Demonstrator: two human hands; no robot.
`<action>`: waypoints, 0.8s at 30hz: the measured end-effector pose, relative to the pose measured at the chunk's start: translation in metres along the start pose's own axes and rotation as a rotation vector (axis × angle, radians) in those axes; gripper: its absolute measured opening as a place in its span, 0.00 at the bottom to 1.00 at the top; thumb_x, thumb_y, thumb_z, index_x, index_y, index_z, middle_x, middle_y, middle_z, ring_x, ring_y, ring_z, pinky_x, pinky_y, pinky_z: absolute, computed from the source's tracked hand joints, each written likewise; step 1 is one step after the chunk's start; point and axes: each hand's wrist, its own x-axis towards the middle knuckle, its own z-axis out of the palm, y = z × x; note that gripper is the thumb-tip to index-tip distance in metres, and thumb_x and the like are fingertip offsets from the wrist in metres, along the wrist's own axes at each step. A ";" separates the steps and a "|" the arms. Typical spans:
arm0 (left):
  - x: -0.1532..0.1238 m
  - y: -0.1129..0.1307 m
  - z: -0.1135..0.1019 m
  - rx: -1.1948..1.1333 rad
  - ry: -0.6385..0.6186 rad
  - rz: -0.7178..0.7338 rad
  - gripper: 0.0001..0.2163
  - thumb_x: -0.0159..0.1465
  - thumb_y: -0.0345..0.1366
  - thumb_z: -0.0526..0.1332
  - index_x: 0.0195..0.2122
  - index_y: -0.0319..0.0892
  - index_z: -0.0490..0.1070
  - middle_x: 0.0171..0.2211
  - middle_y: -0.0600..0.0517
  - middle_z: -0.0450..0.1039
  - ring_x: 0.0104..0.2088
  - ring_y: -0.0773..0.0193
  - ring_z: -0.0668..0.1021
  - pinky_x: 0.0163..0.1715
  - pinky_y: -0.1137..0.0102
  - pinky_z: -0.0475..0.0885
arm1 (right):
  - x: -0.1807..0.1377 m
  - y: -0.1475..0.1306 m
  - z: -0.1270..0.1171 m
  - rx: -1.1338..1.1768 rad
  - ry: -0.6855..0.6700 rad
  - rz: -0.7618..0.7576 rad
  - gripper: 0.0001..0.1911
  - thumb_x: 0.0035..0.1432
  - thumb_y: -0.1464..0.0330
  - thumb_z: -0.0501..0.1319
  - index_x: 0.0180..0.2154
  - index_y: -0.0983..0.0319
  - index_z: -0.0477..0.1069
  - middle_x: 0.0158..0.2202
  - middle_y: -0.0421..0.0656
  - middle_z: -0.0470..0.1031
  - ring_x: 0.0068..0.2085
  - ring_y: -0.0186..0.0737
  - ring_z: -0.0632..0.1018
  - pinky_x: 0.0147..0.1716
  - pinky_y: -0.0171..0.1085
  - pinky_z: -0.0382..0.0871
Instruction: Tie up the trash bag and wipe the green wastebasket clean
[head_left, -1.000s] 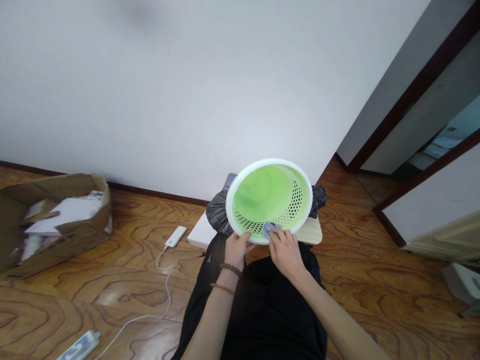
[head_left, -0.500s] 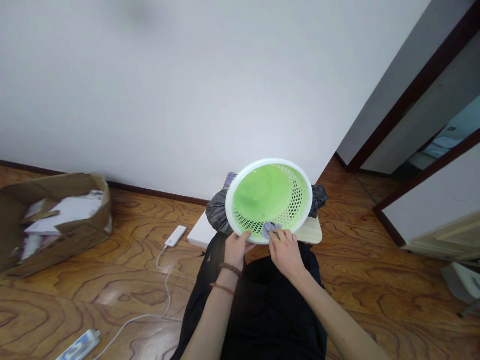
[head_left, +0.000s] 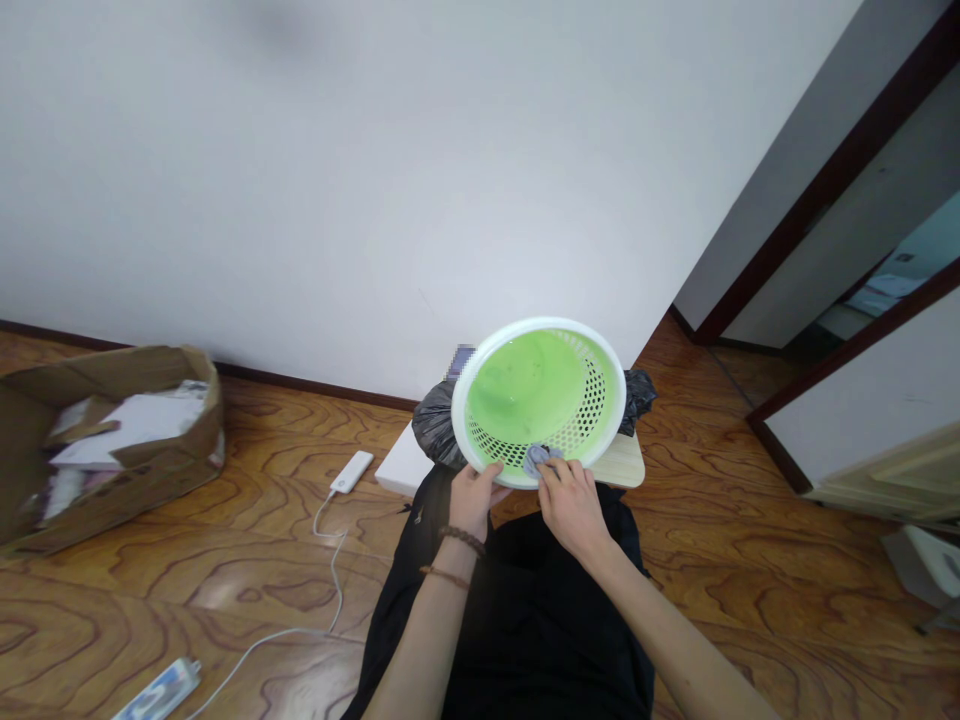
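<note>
A round plastic basket (head_left: 536,385), green inside with a white rim and perforated sides, is tilted so its mouth faces me. My left hand (head_left: 474,498) grips the near rim at its lower left, thumb over the edge and fingers partly hidden beneath. Two brown bracelets circle that wrist. My right hand (head_left: 572,505) is closed on a small grey cloth (head_left: 537,458), which lies against the inner wall by the near rim. Part of the cloth is covered by the fingers.
Behind the basket are black plastic bags (head_left: 437,425) beside a white box (head_left: 401,462) and a pale wooden board (head_left: 621,462). On the floor at left stand an open cardboard box (head_left: 176,475), a white power strip (head_left: 352,472) and its cable. A white wall rises beyond; a doorway is at right.
Almost nothing differs. Both hands, the cloth and the basket keep nearly the same positions.
</note>
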 end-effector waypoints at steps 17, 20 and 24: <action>0.002 0.000 0.000 0.015 -0.003 0.003 0.12 0.52 0.27 0.64 0.39 0.34 0.69 0.34 0.41 0.76 0.31 0.60 0.79 0.33 0.63 0.76 | -0.001 0.000 0.003 -0.001 0.005 0.001 0.17 0.61 0.70 0.48 0.49 0.58 0.66 0.47 0.46 0.68 0.44 0.44 0.65 0.42 0.41 0.57; 0.003 -0.002 -0.001 0.022 -0.015 0.008 0.13 0.52 0.28 0.64 0.39 0.34 0.69 0.35 0.41 0.76 0.32 0.60 0.79 0.34 0.63 0.76 | -0.001 0.000 0.003 0.004 0.005 0.004 0.16 0.61 0.70 0.48 0.49 0.58 0.67 0.47 0.47 0.68 0.44 0.44 0.65 0.42 0.41 0.57; 0.002 -0.001 -0.001 0.026 -0.013 0.007 0.13 0.52 0.28 0.64 0.39 0.34 0.69 0.36 0.41 0.76 0.32 0.59 0.79 0.34 0.62 0.76 | -0.001 0.000 0.003 0.018 0.002 0.006 0.16 0.61 0.70 0.48 0.49 0.58 0.67 0.47 0.47 0.68 0.44 0.44 0.65 0.42 0.41 0.57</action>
